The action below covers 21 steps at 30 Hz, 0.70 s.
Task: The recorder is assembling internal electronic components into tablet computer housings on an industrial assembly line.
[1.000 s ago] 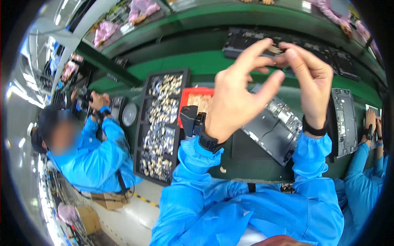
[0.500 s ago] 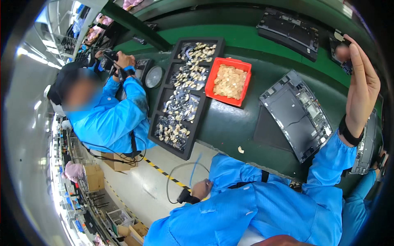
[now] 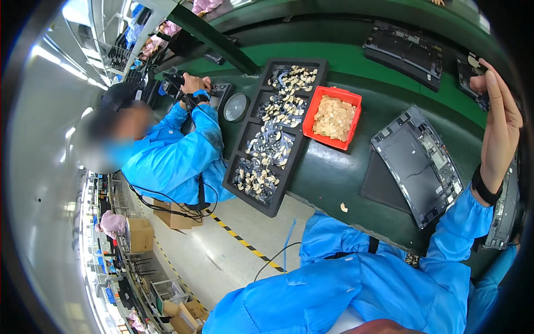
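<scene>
My right hand (image 3: 500, 125) reaches up at the far right. Its thumb and fingers are at the edge of a dark opened electronic device (image 3: 466, 72), seemingly pinching it, with the fingertips partly hidden. A small cream-coloured piece (image 3: 473, 60) shows on that device near the fingertips. Below the raised arm, another opened device (image 3: 414, 167) with a large black battery and an exposed circuit board lies tilted on the green bench, partly over a dark flat pad (image 3: 384, 183). My left hand is out of view.
A red bin (image 3: 308, 125) holds cream-coloured pieces beside a black compartment tray (image 3: 276, 207) of small parts. One loose piece (image 3: 344, 207) lies near the bench edge. Another opened device (image 3: 403, 53) is at the back. A co-worker in blue (image 3: 172, 150) works at left; another sleeve (image 3: 489, 284) shows at right.
The view has shifted, so the bench things sit farther right and lower in the picture. My left hand, seen earlier beside the bench, has left the view. My right hand stays at the device.
</scene>
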Each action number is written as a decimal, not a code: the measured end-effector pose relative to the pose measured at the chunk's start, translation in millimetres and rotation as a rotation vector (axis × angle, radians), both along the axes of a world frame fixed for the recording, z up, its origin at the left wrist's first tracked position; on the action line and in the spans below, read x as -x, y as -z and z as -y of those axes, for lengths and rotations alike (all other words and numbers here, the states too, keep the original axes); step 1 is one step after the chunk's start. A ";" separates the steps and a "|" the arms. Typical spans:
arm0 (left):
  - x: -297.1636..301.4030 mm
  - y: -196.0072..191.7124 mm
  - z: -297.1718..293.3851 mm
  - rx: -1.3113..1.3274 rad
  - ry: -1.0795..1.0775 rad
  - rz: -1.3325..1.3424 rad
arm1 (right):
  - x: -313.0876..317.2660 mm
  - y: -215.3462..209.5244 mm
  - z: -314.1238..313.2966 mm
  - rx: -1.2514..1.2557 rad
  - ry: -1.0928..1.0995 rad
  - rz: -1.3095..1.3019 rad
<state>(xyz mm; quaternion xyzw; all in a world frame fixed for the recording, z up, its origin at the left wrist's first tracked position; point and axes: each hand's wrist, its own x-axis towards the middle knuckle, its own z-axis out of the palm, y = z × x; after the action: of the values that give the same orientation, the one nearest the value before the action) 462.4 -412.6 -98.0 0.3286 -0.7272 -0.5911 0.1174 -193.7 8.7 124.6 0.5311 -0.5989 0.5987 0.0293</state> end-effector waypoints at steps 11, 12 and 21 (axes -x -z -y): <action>43.4 -142.3 113.4 -0.116 0.197 -0.694 | 13.2 6.0 3.6 -0.027 -0.030 0.063; 46.3 -149.2 119.7 -0.127 0.219 -0.757 | 16.7 8.8 3.9 -0.019 -0.047 0.117; 35.3 -180.6 155.4 -0.185 0.395 -1.145 | 16.1 14.8 3.4 -0.008 -0.024 -0.029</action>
<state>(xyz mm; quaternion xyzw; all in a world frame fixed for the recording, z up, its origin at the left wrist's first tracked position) 427.1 -568.1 82.6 -0.1732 -0.5415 -0.7450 0.3489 -209.8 5.3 109.8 0.5469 -0.5943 0.5890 0.0289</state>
